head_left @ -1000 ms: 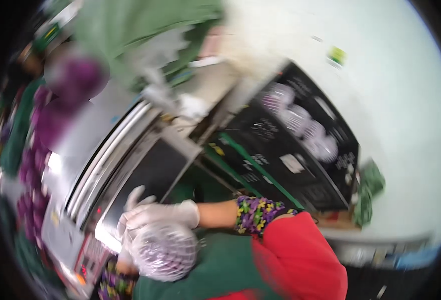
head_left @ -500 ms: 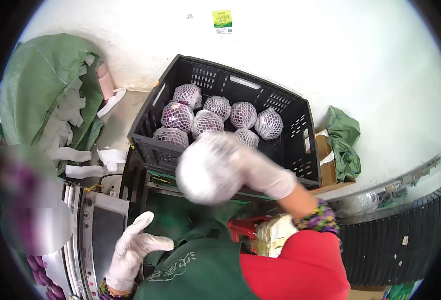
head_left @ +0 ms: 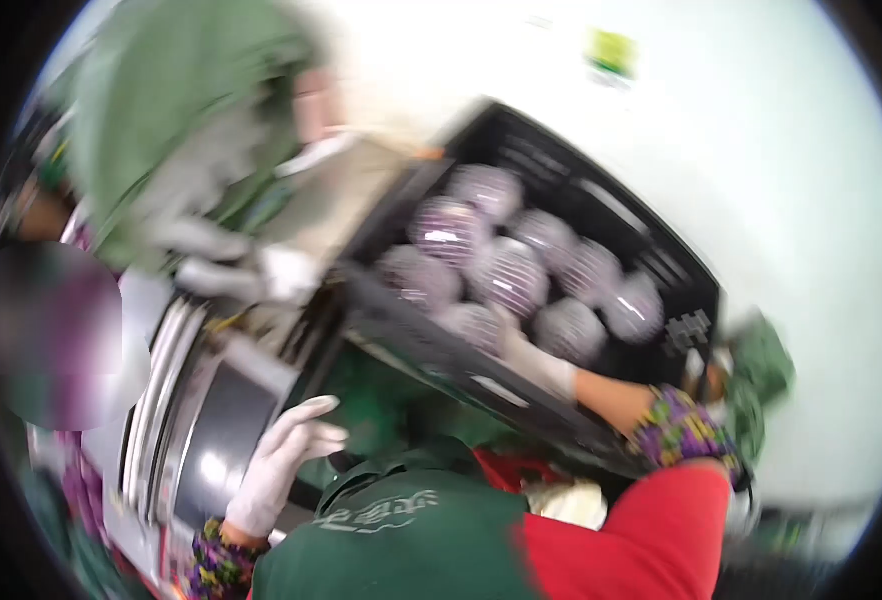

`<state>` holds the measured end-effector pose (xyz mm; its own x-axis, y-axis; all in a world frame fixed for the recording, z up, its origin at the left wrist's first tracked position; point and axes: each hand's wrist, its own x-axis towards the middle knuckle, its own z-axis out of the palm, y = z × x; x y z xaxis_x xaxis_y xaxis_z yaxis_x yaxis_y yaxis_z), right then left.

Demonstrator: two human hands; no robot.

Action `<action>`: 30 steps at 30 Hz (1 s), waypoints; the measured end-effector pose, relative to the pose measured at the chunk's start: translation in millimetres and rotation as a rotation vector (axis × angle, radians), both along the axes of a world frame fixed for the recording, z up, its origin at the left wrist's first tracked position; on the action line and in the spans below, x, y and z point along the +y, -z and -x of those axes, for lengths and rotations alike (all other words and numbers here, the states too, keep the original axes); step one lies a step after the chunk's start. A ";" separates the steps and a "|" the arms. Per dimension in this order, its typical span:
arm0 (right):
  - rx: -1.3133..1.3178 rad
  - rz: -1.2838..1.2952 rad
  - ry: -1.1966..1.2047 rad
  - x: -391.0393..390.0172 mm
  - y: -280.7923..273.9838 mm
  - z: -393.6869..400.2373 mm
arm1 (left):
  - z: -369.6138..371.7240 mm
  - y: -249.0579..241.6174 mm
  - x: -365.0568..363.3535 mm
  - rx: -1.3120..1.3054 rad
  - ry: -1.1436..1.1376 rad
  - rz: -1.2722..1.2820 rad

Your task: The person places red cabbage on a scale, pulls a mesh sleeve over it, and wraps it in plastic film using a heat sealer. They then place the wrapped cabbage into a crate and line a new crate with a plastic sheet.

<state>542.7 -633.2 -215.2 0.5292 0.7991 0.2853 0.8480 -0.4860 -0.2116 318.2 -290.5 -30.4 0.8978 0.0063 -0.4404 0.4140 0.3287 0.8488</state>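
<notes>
Netted cabbage (head_left: 571,330) now lies in crate (head_left: 521,400), right hand (head_left: 526,350) beside it

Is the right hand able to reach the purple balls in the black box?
Probably yes. The right hand is already inside the black crate, reaching over its near wall beside the netted purple cabbages. Nothing seems to block it, though the picture is blurry. The left hand hangs open outside, near the machine.

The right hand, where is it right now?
In the head view, the right hand is right of centre, reaching over the near wall into the black crate, among the netted purple cabbages.
</notes>
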 end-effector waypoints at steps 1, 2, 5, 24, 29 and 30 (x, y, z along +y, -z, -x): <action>0.463 -0.089 -0.323 -0.8 -54.8 -6.9 | 10.8 0.3 8.6 0.006 -0.001 -0.017; 0.593 0.506 -0.172 2.3 -92.8 -12.2 | 27.6 0.2 17.9 0.020 -0.034 -0.037; 0.353 0.615 0.113 36.0 -169.3 -23.2 | 85.9 15.2 44.0 -0.020 -0.202 -0.048; 0.368 0.213 -0.750 604.1 -265.6 227.2 | 411.0 118.1 502.6 0.656 -0.659 -1.919; 0.412 0.275 -0.994 734.4 -225.6 289.4 | 386.4 149.1 557.3 0.926 -0.113 -1.921; 0.408 0.288 -0.986 752.5 -216.2 298.2 | 383.9 155.3 564.6 0.920 -0.103 -1.921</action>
